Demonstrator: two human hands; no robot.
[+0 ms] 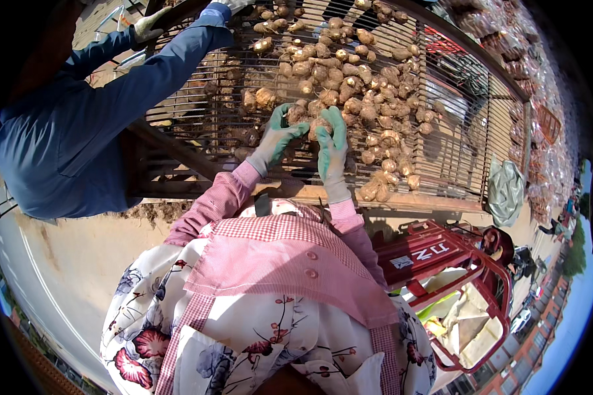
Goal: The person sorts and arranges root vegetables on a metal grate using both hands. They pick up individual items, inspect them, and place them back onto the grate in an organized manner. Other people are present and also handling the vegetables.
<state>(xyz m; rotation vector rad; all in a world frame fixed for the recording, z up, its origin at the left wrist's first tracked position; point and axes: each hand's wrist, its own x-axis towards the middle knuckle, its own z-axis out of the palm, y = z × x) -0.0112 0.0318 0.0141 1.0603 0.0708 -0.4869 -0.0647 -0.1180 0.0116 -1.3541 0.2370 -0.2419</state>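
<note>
Before me lies a slatted metal rack (449, 173) covered with many brown, hairy root tubers (370, 98) that look like taro. My left hand (280, 137), in a grey and green work glove, has its thumb and fingers around a tuber (297, 114) over the slats. Close beside it my right hand (332, 142), gloved the same way, grips another tuber (319, 129) between thumb and fingers. The two tubers are almost touching. Several more tubers (375, 186) lie at the rack's near edge, right of my right wrist.
At the left a person in blue (79, 113) reaches over the rack with gloved hands. A wooden beam (420, 200) edges the near side. A plastic sack (505, 192) hangs at the right corner. Filled clear bags (529, 98) are piled beyond; a red cargo tricycle (425, 252) stands at lower right.
</note>
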